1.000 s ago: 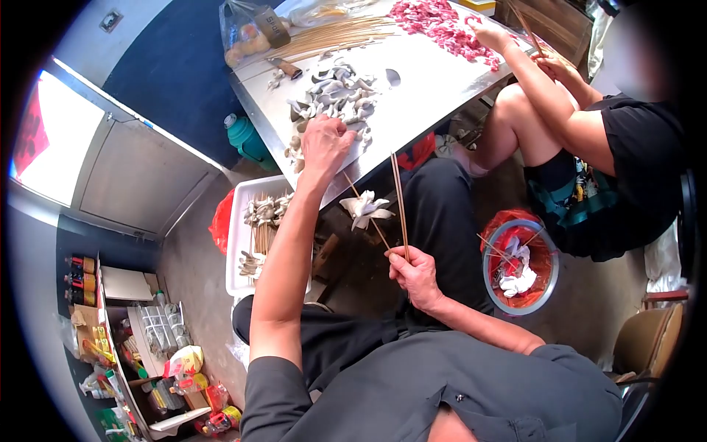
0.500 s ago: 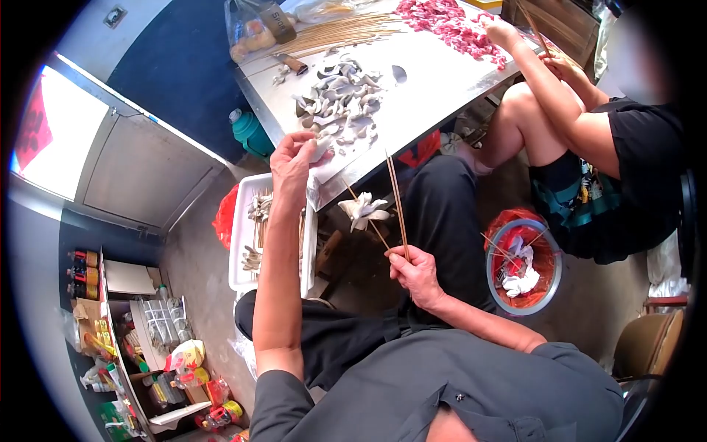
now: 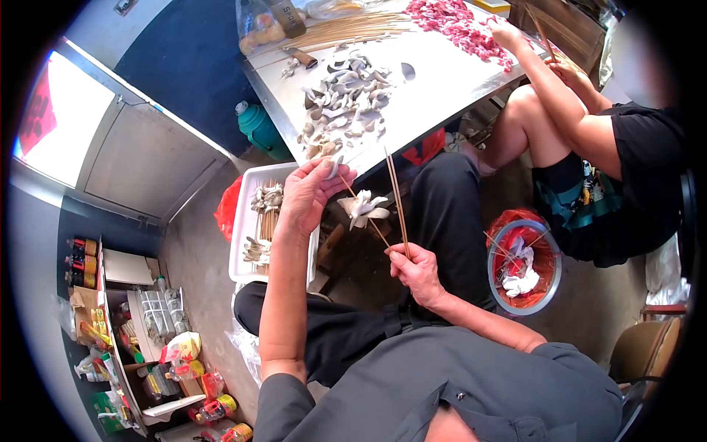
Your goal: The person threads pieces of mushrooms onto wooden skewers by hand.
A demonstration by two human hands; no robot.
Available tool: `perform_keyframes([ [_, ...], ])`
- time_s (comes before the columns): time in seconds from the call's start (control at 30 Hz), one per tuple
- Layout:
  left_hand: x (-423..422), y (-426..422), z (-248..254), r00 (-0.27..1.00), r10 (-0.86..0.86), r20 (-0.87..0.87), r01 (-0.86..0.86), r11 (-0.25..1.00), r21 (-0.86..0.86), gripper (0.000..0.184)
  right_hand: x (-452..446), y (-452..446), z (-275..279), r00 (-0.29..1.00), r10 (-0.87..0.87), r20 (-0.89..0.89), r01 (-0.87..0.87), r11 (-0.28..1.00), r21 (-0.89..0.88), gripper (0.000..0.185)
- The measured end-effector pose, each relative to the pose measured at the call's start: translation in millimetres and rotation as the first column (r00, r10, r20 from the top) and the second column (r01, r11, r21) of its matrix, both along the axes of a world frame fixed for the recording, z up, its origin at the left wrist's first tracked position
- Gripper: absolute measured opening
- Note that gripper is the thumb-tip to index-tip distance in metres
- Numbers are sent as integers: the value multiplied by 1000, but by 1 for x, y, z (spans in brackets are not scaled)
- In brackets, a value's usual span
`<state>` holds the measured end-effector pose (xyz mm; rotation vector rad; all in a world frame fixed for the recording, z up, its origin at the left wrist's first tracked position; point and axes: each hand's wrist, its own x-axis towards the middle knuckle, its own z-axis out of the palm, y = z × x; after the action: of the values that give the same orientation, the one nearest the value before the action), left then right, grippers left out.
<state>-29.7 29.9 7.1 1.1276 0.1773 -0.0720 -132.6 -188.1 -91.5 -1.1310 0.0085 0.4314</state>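
Note:
My left hand [image 3: 311,193] pinches a pale mushroom piece [image 3: 335,166] at the upper tip of a bamboo skewer. Farther down that skewer sits a cluster of white mushroom pieces [image 3: 362,208]. Closed around the lower end of this skewer and a couple of bare skewers [image 3: 398,193] is my right hand [image 3: 417,276]. A heap of loose grey and white oyster mushroom pieces [image 3: 346,99] lies on the table just beyond my left hand. Below that hand, a white tray [image 3: 237,254] holds several finished-looking mushroom skewers [image 3: 267,197].
The metal-edged table [image 3: 420,88] also carries bare skewers [image 3: 350,31], a knife [image 3: 300,57] and red meat pieces [image 3: 464,29]. At right, another person [image 3: 589,140] sits holding a skewer. A lined waste bin [image 3: 524,261] stands between us. Shelves [image 3: 147,331] are at lower left.
My left hand has come from the table's mushroom heap toward the skewer tip, bringing a mushroom piece. My right hand stays about where it was. The view has shifted slightly.

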Motion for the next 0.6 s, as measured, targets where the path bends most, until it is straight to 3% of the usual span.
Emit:
perform_keyframes([
  [0.1,-1,0,0,1000,-12,-11,11,999,-41,23,1,0,-2,1000,-3,3,3,1000,-5,14],
  [0.4,-8,-4,-1,999,-53,4,52,997,58,24,0,1,-1,1000,-1,-9,1,1000,-13,13],
  [0.5,-11,-5,-1,997,-74,23,69,984,165,24,0,0,-2,1000,-4,-5,4,1000,-19,13],
  [0.6,-12,-3,-2,993,-106,57,76,919,387,27,0,0,-1,1000,-4,-6,4,1000,-10,13],
])
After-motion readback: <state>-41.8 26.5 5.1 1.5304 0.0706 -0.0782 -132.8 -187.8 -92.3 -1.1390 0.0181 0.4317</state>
